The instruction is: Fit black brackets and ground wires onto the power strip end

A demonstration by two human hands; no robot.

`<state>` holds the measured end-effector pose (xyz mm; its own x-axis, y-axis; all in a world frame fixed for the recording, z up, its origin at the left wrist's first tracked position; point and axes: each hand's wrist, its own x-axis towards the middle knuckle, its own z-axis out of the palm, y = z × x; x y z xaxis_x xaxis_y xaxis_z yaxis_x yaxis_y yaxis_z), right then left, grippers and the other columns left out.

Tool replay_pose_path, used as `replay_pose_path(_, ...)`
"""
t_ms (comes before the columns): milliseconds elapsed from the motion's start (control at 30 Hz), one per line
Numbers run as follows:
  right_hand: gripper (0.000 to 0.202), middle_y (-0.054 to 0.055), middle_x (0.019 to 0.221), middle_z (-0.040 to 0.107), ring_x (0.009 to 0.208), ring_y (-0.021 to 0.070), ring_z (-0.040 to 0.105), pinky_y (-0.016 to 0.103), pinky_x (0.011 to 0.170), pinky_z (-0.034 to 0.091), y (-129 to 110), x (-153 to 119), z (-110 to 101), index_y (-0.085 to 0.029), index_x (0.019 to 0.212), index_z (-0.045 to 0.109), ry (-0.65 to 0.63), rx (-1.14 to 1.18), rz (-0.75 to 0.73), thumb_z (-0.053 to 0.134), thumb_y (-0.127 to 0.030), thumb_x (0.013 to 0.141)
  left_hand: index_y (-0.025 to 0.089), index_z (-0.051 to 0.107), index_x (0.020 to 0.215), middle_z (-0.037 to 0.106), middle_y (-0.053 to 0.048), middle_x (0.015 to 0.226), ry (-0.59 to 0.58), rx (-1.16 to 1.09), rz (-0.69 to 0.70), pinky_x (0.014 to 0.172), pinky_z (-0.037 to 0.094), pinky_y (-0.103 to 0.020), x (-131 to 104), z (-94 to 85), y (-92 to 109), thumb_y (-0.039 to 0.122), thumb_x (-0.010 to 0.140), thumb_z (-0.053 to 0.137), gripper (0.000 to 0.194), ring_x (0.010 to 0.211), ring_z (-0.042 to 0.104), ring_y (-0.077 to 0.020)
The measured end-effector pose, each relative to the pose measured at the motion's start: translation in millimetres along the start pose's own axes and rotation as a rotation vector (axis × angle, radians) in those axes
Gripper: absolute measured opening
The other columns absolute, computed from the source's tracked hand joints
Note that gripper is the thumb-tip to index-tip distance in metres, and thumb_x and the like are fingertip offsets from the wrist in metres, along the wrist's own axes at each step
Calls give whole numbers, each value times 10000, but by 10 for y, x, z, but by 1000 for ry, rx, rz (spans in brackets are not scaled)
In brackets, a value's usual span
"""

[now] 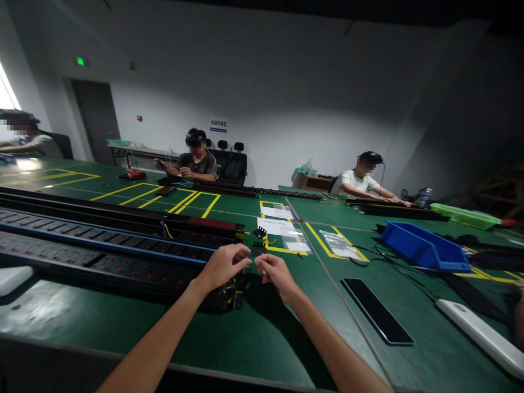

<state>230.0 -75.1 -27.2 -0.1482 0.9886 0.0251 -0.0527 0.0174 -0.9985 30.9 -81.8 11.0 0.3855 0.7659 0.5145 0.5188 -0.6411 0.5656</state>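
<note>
My left hand hovers over the near end of long black power strips, its thumb and forefinger apart and nothing visible between them. Just to the right, my right hand is closed in a pinch at the lower edge of a small black end plate with square notches. A similar black plate lies slightly farther off, beside yellow wires. Loose wiring and a dark end fitting show below my left hand. The exact contact of my right fingertips is small and dim.
On the right of the green table are a phone, a white power bank, black cables and a blue bin. Paper sheets and a plastic bag lie ahead. Several people sit across the table.
</note>
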Motion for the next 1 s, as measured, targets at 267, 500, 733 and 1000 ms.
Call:
replay_pose_path(267,326,-24,606,601,413,68,449,210,406,358,56,41,5,-177,761,683,-3,-24,-30,766,-478,667,227,689,1038,742,-18,914,-3,17,-11,779,525,-276,-1,-9,-3,370,883,663,213,847,693,-187)
replay_pose_path(500,336,-29,596,585,402,68,446,208,401,342,107,71,0,-174,780,682,-17,-39,-48,753,-492,696,237,685,1051,727,-7,892,6,43,-10,783,502,-278,-15,-8,-4,355,890,659,201,852,677,-184)
replay_pose_path(733,324,-30,588,584,402,69,444,207,395,350,100,76,20,-172,762,674,-14,-44,-32,750,-476,679,233,690,1048,729,-14,901,1,42,-25,784,500,-282,-16,-13,3,353,885,655,205,850,675,-187)
replay_pose_path(1000,381,-35,583,559,420,70,431,204,394,358,73,77,45,-152,774,665,-2,-35,-64,760,-503,660,243,674,1114,732,-20,939,-15,24,-55,823,495,-289,-22,-16,1,364,875,659,269,889,680,-195)
